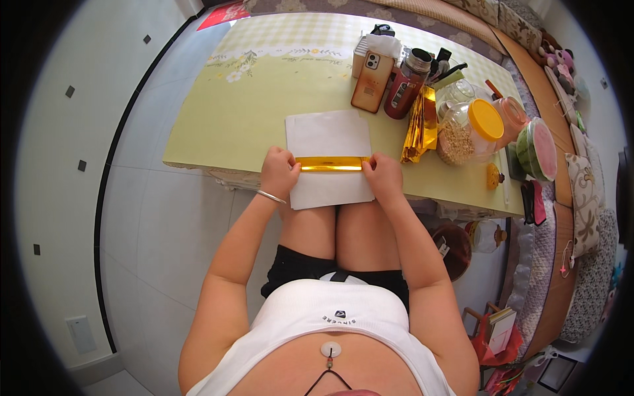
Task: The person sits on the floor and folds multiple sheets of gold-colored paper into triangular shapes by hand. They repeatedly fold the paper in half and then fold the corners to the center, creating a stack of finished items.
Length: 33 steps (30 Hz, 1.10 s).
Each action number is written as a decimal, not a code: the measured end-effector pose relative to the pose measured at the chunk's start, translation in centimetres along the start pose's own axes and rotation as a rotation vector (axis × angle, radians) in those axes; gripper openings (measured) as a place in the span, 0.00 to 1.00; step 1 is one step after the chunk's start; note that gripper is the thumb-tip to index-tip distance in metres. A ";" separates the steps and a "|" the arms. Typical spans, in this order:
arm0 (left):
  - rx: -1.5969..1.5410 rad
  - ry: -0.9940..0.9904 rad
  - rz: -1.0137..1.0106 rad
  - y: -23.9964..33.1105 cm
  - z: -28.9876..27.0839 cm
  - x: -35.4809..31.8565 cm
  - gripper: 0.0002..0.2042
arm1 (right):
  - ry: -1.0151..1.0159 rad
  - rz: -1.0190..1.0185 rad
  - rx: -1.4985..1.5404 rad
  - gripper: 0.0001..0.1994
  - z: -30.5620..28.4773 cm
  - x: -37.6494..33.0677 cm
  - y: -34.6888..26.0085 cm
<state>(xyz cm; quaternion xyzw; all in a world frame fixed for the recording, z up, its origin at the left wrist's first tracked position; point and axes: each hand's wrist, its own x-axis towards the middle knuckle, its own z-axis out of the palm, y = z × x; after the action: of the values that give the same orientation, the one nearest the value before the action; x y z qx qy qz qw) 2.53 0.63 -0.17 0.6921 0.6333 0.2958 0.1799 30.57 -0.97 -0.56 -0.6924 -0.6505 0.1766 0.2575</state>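
Observation:
A narrow strip of shiny gold foil paper (330, 164) stretches crosswise between my two hands. My left hand (280, 173) pinches its left end, and a silver bangle circles that wrist. At the other end my right hand (384, 175) grips the strip between thumb and fingers. Under it lie white paper sheets (328, 134), partly on the table and reaching over its front edge above my thighs. To the right of the sheets, a bundle of folded gold foil paper (421, 127) leans near a dark red bottle.
On the yellow-green table (224, 125) stand a phone (371, 82), the dark red bottle (407, 86), a yellow-lidded jar (465, 135) and a cut watermelon (538, 148). A brown bin (452, 251) sits below the table's right side. A sofa runs along the right.

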 end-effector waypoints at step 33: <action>0.346 0.031 0.691 6.8 2.9 -0.8 0.05 | 0.029 -0.655 -0.231 0.17 -3.8 -1.7 -3.6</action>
<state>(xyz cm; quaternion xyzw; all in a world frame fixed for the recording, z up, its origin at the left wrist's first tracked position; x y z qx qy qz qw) 9.56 -0.66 1.73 0.8803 0.4059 0.2381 -0.0595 29.73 -3.04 4.45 -0.4739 -0.8501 -0.0002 0.2297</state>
